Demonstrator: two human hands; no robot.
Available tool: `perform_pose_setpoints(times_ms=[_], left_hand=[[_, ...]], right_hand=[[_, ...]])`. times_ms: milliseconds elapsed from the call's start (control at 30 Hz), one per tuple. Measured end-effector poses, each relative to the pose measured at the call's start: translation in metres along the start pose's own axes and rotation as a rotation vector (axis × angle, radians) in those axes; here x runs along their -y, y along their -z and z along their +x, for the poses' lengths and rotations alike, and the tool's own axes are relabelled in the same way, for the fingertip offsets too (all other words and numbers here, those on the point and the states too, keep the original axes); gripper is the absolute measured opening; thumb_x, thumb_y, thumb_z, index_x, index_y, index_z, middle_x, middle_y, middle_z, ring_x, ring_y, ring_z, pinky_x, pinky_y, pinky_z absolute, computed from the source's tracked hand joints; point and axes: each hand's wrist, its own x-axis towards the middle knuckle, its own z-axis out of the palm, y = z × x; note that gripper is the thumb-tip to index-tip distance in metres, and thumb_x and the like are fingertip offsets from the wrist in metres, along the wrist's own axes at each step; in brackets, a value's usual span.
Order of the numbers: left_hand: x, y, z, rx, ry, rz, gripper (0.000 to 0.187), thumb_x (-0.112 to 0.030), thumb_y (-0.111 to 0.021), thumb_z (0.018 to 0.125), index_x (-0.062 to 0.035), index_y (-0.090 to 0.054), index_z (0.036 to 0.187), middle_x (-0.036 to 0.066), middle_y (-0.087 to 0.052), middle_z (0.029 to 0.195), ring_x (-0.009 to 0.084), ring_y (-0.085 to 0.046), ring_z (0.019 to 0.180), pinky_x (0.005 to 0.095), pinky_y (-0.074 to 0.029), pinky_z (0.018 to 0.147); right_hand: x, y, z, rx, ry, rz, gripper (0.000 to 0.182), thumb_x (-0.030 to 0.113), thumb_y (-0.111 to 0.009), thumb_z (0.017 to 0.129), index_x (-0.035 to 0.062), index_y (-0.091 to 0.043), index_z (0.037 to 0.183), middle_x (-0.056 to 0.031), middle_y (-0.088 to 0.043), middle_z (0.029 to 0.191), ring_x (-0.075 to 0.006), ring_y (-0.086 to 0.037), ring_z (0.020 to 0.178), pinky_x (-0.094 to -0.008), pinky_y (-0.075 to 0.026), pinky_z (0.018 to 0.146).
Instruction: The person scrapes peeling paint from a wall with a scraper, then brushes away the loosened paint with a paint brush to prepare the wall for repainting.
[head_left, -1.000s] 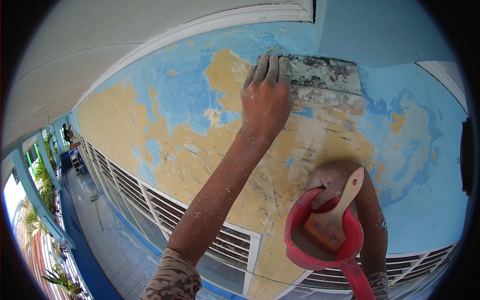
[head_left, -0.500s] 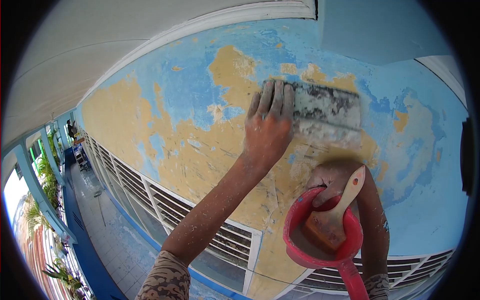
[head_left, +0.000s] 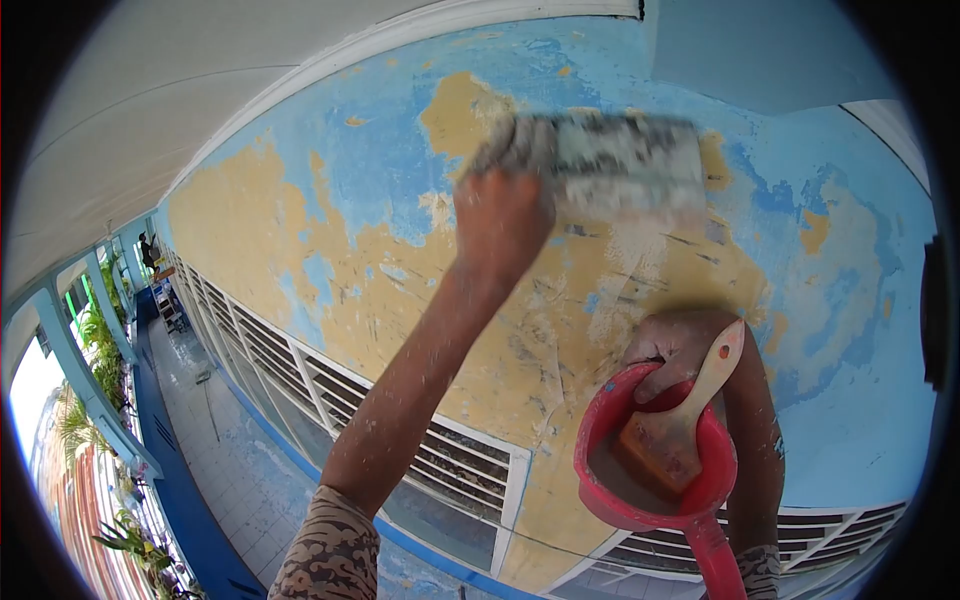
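Observation:
My left hand [head_left: 500,215] is raised high and grips a wide, paint-crusted scraper blade [head_left: 625,165], which lies flat against the wall [head_left: 330,200] and is blurred by motion. The wall's blue paint is peeling and shows yellow patches underneath. Lower right, my right hand [head_left: 680,350] holds a red dipper [head_left: 600,500] by its rim. Greyish liquid and a wooden-handled brush [head_left: 690,420] sit inside the dipper. Both forearms are speckled with white flakes.
A white ceiling [head_left: 200,80] with a cornice runs just above the scraped area. Louvred windows [head_left: 300,390] line the wall below. Far beneath on the left lie a tiled corridor floor [head_left: 230,470], blue railing and plants. A distant person [head_left: 150,250] stands at the corridor's end.
The scraper slid down the wall half a second ago, then came back up and slightly left with my left hand. The red dipper in my right hand barely shifted.

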Motion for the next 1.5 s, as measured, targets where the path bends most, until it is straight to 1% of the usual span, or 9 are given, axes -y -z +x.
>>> perform_pose_setpoints(times_ms=[100,300,433,633,700,867,1300,1433,1500], left_hand=[[-0.004,0.002,-0.019,-0.005,-0.106,0.018,0.045,-0.007,-0.066,0.084,0.0019,-0.064,0.128,0.022,-0.066,0.130,0.0369,-0.060,0.127,0.0463,-0.048,0.108],[0.010,0.000,0.013,-0.020,0.033,0.039,0.049,-0.002,-0.068,0.081,-0.0057,-0.066,0.130,0.016,-0.065,0.135,0.0301,-0.058,0.131,0.0432,-0.050,0.107],[0.002,0.005,-0.013,-0.009,-0.145,0.037,0.053,-0.004,-0.069,0.080,-0.0052,-0.064,0.132,0.016,-0.063,0.137,0.0303,-0.057,0.132,0.0412,-0.051,0.106],[0.023,0.003,0.038,0.079,0.029,-0.018,0.045,-0.007,-0.064,0.083,-0.0009,-0.065,0.128,0.021,-0.063,0.134,0.0343,-0.057,0.131,0.0457,-0.047,0.109],[0.016,0.001,0.017,0.020,-0.082,0.065,0.054,-0.004,-0.069,0.081,-0.0078,-0.063,0.135,0.013,-0.062,0.138,0.0271,-0.056,0.133,0.0411,-0.051,0.105],[0.061,-0.005,0.036,-0.038,-0.211,0.133,0.066,-0.025,-0.083,0.076,-0.0168,-0.062,0.138,0.004,-0.060,0.142,0.0225,-0.054,0.135,0.0384,-0.048,0.111],[0.099,-0.004,0.077,-0.008,-0.370,0.188,0.068,-0.036,-0.081,0.079,-0.0197,-0.059,0.142,0.002,-0.061,0.142,0.0202,-0.053,0.137,0.0387,-0.052,0.108],[0.086,0.007,0.037,0.039,-0.442,0.048,0.061,-0.016,-0.077,0.082,-0.0209,-0.060,0.141,0.004,-0.061,0.141,0.0220,-0.053,0.136,0.0386,-0.053,0.105],[0.077,0.008,0.029,0.029,-0.454,0.043,0.058,-0.003,-0.071,0.080,-0.0127,-0.063,0.136,0.006,-0.061,0.141,0.0232,-0.053,0.136,0.0379,-0.050,0.108]], right_hand=[[0.003,-0.001,0.000,-0.009,0.027,0.030,0.023,0.021,-0.074,0.081,-0.0013,-0.068,0.085,-0.0063,-0.064,0.067,-0.0141,-0.056,0.062,-0.0338,-0.046,0.063],[0.012,-0.003,-0.002,-0.035,-0.048,0.034,0.024,0.020,-0.075,0.080,-0.0022,-0.068,0.085,-0.0069,-0.064,0.066,-0.0137,-0.056,0.061,-0.0338,-0.046,0.062],[0.010,0.001,0.000,-0.013,-0.039,-0.030,0.024,0.020,-0.075,0.081,-0.0021,-0.069,0.087,-0.0068,-0.064,0.067,-0.0145,-0.057,0.062,-0.0338,-0.046,0.062],[0.009,-0.003,-0.002,-0.073,-0.018,-0.019,0.022,0.018,-0.074,0.080,-0.0020,-0.069,0.088,-0.0064,-0.065,0.067,-0.0149,-0.057,0.062,-0.0342,-0.046,0.062],[0.007,-0.003,-0.001,-0.072,-0.027,-0.007,0.022,0.018,-0.074,0.080,-0.0020,-0.069,0.088,-0.0064,-0.065,0.067,-0.0146,-0.057,0.061,-0.0341,-0.046,0.061],[0.009,-0.001,-0.001,-0.039,-0.002,-0.028,0.020,0.016,-0.074,0.081,-0.0015,-0.070,0.090,-0.0066,-0.066,0.069,-0.0136,-0.058,0.062,-0.0332,-0.047,0.062],[0.009,0.000,0.001,-0.004,-0.008,0.001,0.029,0.021,-0.073,0.083,-0.0049,-0.070,0.097,-0.0135,-0.069,0.076,-0.0170,-0.062,0.068,-0.0358,-0.049,0.066],[0.009,-0.001,0.000,-0.014,-0.023,-0.006,0.030,0.023,-0.072,0.084,-0.0046,-0.069,0.095,-0.0146,-0.067,0.075,-0.0186,-0.061,0.067,-0.0365,-0.048,0.065],[0.008,-0.002,0.002,-0.015,0.004,-0.025,0.030,0.023,-0.072,0.084,-0.0044,-0.069,0.094,-0.0149,-0.067,0.074,-0.0193,-0.061,0.066,-0.0366,-0.048,0.064]])
